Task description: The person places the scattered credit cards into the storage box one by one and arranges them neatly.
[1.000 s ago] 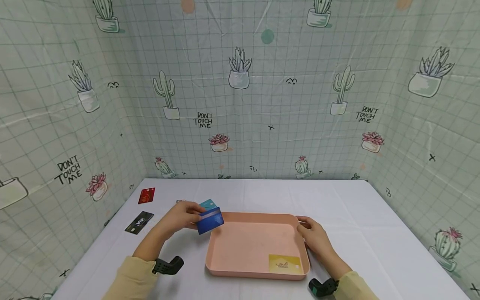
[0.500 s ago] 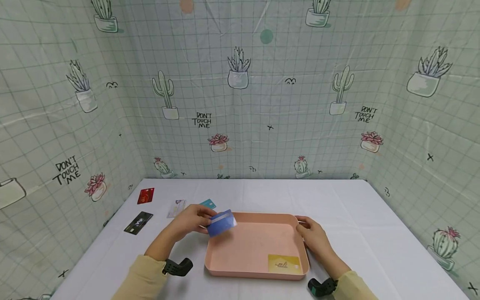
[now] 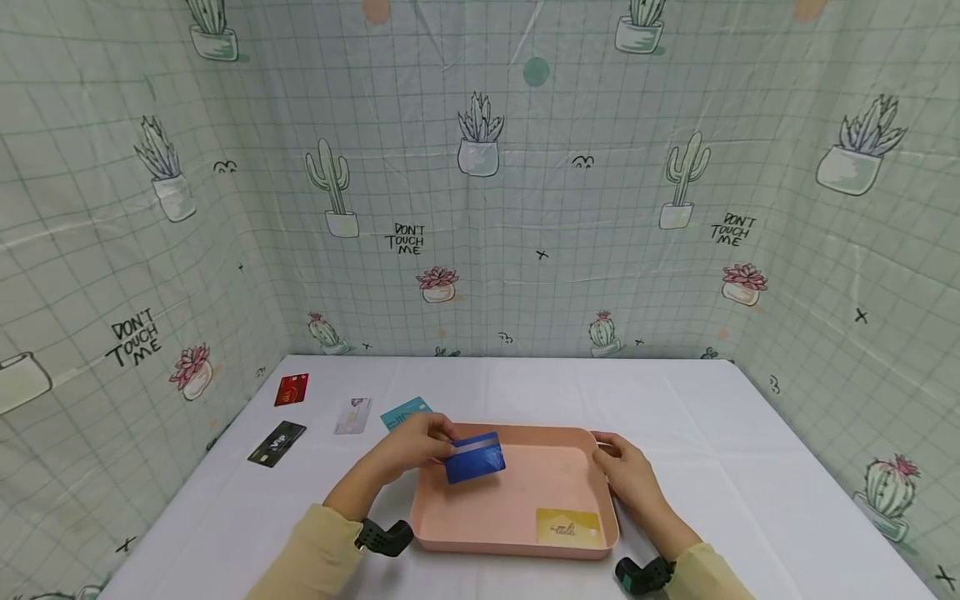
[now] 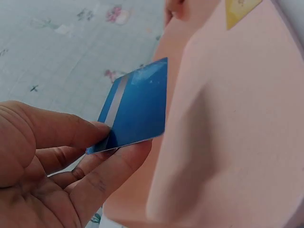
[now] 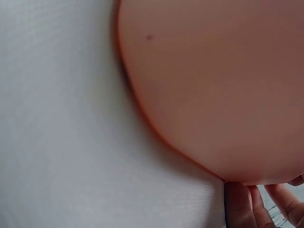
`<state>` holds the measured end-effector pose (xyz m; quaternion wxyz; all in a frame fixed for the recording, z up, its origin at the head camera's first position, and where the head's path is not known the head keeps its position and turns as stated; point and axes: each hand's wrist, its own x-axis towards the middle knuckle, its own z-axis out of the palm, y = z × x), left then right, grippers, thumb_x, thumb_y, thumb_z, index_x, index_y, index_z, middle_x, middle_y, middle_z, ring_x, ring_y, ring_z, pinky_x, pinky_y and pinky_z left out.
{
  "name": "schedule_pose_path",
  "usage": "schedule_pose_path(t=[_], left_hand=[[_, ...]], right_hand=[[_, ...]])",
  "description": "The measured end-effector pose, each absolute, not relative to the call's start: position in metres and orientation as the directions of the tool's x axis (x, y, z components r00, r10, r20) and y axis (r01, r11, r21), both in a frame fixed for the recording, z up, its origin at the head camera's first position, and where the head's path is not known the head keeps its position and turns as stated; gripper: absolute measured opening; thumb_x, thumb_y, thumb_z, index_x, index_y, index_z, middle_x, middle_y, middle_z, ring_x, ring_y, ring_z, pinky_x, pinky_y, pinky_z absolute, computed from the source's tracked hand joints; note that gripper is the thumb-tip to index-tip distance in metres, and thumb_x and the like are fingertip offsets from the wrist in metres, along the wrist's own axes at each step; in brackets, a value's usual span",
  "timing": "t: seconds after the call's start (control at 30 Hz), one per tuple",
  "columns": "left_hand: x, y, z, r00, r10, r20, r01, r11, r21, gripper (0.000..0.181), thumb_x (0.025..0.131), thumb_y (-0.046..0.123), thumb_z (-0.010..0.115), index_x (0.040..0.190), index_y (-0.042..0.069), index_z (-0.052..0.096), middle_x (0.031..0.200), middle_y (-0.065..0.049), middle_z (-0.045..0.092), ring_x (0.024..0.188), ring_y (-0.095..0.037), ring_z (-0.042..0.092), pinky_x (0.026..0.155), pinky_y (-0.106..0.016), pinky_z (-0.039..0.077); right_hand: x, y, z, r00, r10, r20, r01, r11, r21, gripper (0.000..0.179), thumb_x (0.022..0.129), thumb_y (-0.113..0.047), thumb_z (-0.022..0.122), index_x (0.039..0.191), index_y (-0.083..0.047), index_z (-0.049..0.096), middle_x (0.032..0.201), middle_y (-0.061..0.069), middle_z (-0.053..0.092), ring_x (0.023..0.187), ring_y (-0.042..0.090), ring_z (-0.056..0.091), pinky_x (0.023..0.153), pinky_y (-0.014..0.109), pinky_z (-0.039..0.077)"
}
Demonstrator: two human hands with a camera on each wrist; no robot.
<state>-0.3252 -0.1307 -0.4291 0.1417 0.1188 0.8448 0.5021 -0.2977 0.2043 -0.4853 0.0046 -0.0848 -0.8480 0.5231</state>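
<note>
Over the left part of the pink tray (image 3: 517,546), my left hand (image 3: 411,446) pinches a blue bank card (image 3: 476,458) with a pale stripe. Thumb on top and fingers beneath hold this card (image 4: 140,102) by one end, tilted above the tray floor in the left wrist view. My right hand (image 3: 633,475) grips the tray's far right corner. In the right wrist view its fingers (image 5: 240,204) lie against the tray's outer wall (image 5: 213,118). Flat in the tray's near right corner lies a yellow card (image 3: 567,527).
Left of the tray, a red card (image 3: 291,389), a black card (image 3: 277,443) and a pale whitish card (image 3: 352,416) lie on the white table (image 3: 660,392). A teal card (image 3: 405,411) lies behind my left hand. Patterned cloth (image 3: 525,208) surrounds the table at back and sides.
My left hand has carried the blue card rightward from the tray's left edge to above its inside, uncovering the whitish card and more of the teal one. The right hand stays at the tray.
</note>
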Motion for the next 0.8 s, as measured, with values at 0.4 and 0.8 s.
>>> schedule_pose_path(t=[0.4, 0.8], left_hand=[[-0.321, -0.091, -0.433, -0.918, 0.397, -0.017, 0.236, 0.578, 0.781, 0.009, 0.085, 0.002, 0.073, 0.091, 0.003, 0.067, 0.081, -0.002, 0.061, 0.076, -0.014, 0.056, 0.065, -0.025, 0.051], [-0.319, -0.062, -0.437, -0.908, 0.419, 0.008, 0.269, 0.570, 0.776, 0.010, 0.085, -0.003, 0.070, 0.091, 0.000, 0.064, 0.079, -0.003, 0.058, 0.072, -0.014, 0.053, 0.061, -0.022, 0.046]], right_hand=[[-0.296, 0.203, -0.484, -0.986, 0.151, -0.074, 0.137, 0.468, -0.873, 0.048, 0.101, -0.017, 0.051, 0.145, 0.000, 0.054, 0.137, 0.029, 0.060, 0.119, 0.037, 0.062, 0.086, 0.038, 0.057], [-0.296, 0.204, -0.485, -0.984, 0.160, -0.081, 0.145, 0.445, -0.884, 0.047, 0.102, -0.015, 0.050, 0.146, 0.000, 0.052, 0.134, 0.029, 0.060, 0.114, 0.033, 0.064, 0.080, 0.034, 0.057]])
